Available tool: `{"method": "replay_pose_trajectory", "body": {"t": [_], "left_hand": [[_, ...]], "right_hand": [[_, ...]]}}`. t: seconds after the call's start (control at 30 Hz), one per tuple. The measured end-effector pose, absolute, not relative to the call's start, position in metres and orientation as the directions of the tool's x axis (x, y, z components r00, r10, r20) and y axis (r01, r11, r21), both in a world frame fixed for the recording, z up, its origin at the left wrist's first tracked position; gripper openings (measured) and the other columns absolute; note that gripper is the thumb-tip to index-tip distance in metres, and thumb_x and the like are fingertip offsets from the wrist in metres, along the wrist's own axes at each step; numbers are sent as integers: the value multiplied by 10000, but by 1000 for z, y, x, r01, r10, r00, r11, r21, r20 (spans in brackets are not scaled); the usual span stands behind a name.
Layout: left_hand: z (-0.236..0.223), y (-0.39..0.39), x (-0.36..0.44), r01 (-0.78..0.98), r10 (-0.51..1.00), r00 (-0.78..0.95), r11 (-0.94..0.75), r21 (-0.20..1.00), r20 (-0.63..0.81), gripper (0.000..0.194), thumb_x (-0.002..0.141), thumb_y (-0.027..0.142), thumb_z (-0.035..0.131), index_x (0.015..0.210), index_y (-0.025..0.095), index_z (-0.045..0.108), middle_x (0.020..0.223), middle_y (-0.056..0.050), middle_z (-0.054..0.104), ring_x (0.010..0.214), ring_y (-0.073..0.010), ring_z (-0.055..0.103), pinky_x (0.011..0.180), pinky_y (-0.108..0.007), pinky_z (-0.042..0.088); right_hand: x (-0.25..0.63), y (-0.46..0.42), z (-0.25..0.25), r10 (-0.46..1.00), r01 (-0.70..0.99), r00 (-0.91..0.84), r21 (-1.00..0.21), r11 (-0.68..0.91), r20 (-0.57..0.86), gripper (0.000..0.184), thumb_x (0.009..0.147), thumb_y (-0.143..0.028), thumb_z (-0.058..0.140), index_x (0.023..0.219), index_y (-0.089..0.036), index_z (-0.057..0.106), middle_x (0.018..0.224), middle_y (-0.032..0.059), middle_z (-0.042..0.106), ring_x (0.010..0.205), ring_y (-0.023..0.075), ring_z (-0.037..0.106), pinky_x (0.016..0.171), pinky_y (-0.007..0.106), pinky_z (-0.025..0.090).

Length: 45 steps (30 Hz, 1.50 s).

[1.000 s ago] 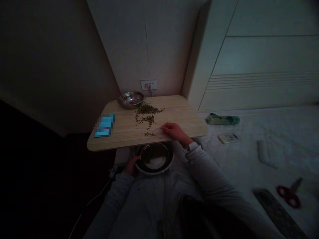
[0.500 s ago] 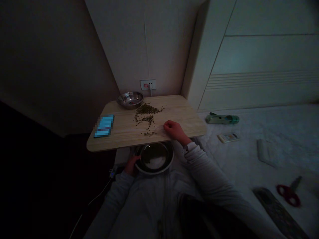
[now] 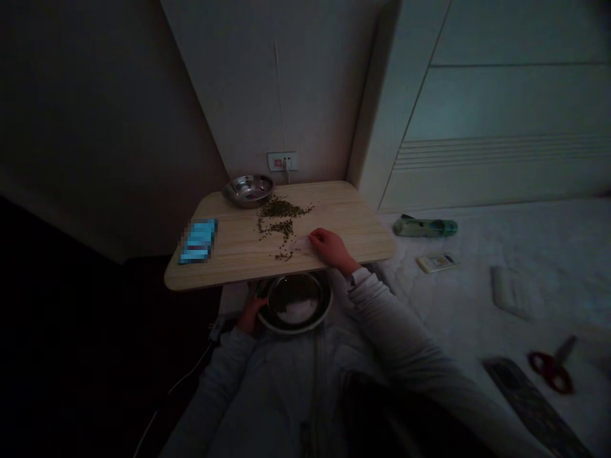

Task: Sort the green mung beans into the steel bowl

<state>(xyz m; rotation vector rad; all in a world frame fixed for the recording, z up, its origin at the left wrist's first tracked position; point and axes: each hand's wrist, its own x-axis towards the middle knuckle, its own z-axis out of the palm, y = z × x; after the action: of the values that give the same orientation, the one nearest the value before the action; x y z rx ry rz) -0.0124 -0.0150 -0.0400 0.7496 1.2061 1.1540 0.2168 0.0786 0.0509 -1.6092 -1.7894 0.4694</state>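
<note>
My left hand (image 3: 249,316) is closed on the left rim of a round bowl (image 3: 321,318) at my lap, just below the table's front edge. A smaller round dish (image 3: 296,308) appears to sit inside that bowl; its contents are too dark to tell. Over the wooden table (image 3: 229,254), my right hand (image 3: 330,247) is closed in a pinch. From its fingers a thin see-through piece (image 3: 301,245) seems to stick out to the left, faint in the dim light. Small greenish beans or seeds (image 3: 281,208) lie scattered left of it, in a pile and loose patches.
At the table's back left stands a steel bowl (image 3: 249,191), with a lit phone (image 3: 199,241) in front of it. A green bottle (image 3: 424,228), a pale handset (image 3: 438,262), scissors (image 3: 554,369) and a dark patterned strip (image 3: 529,401) lie on the bed. A socket (image 3: 282,161) is behind.
My right hand has shifted slightly left and away from me, toward the seeds. My left hand stays on the bowl, and the seeds look almost the same.
</note>
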Motion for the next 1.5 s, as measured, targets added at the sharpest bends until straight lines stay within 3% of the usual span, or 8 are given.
{"method": "replay_pose_trajectory", "body": {"t": [0.2, 0.47, 0.83, 1.13, 1.5], "left_hand": [[-31, -17, -7, -283, 930, -26, 344, 895, -366, 80, 504, 294, 646, 511, 222, 610, 536, -21, 647, 790, -265, 622, 694, -359, 480], [-19, -18, -3, -267, 936, -81, 310, 913, -342, 79, 488, 235, 658, 538, 234, 597, 650, -27, 675, 952, -268, 577, 805, -359, 454], [-9, -19, 5, -361, 911, -2, 383, 850, -412, 104, 484, 280, 644, 438, 222, 570, 491, -15, 621, 779, -260, 621, 698, -343, 479], [-29, -17, -8, -266, 934, -74, 320, 909, -350, 68, 484, 270, 658, 486, 228, 605, 545, -14, 643, 745, -247, 619, 671, -339, 475], [-27, -17, -6, -289, 956, -50, 262, 921, -288, 77, 491, 191, 648, 519, 240, 596, 587, -5, 652, 850, -253, 612, 748, -346, 468]], "right_hand": [[216, 77, 53, 977, 730, -45, -661, 176, 211, 231, 802, -324, 444, 836, -192, 631, 774, 25, 642, 694, 135, 540, 626, 229, 375], [219, 76, 50, 968, 666, -92, -709, 233, 232, 240, 793, -327, 459, 829, -178, 644, 778, 32, 645, 715, 139, 548, 642, 229, 380], [221, 73, 53, 960, 586, -151, -761, 279, 235, 248, 780, -333, 463, 797, -164, 643, 717, 12, 629, 660, 119, 524, 619, 218, 370], [224, 74, 48, 971, 470, -58, -852, 232, 232, 219, 728, -314, 483, 724, -141, 618, 647, -2, 598, 603, 107, 507, 579, 212, 366], [223, 73, 49, 970, 526, -45, -820, 226, 238, 181, 711, -277, 472, 684, -149, 597, 621, -7, 580, 589, 106, 495, 556, 211, 349]]}}
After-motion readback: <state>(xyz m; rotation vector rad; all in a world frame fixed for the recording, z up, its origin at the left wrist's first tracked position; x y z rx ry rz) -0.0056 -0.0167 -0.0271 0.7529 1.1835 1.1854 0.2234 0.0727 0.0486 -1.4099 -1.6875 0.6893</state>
